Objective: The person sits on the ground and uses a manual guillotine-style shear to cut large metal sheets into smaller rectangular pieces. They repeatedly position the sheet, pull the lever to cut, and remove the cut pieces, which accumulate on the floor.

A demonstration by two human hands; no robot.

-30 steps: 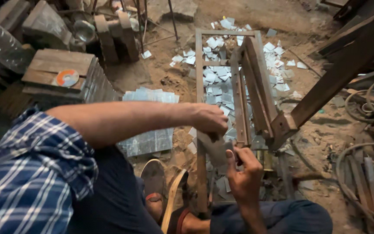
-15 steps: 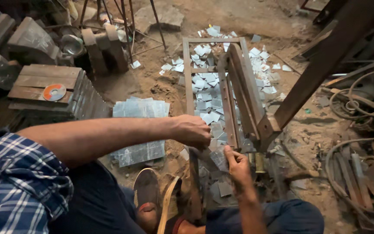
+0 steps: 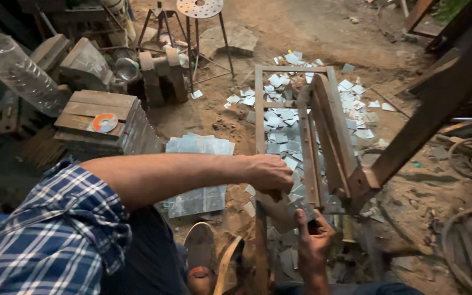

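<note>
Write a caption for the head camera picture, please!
Two hands hold a small metal sheet piece at a rusty frame.

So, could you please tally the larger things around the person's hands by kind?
Hands: 2, left hand, right hand
Stacks of metal sheets: 1, metal sheets
Wooden crates: 1, wooden crate
Perforated metal stools: 1, stool
Plastic bottles: 1, bottle
Total: 6
</note>
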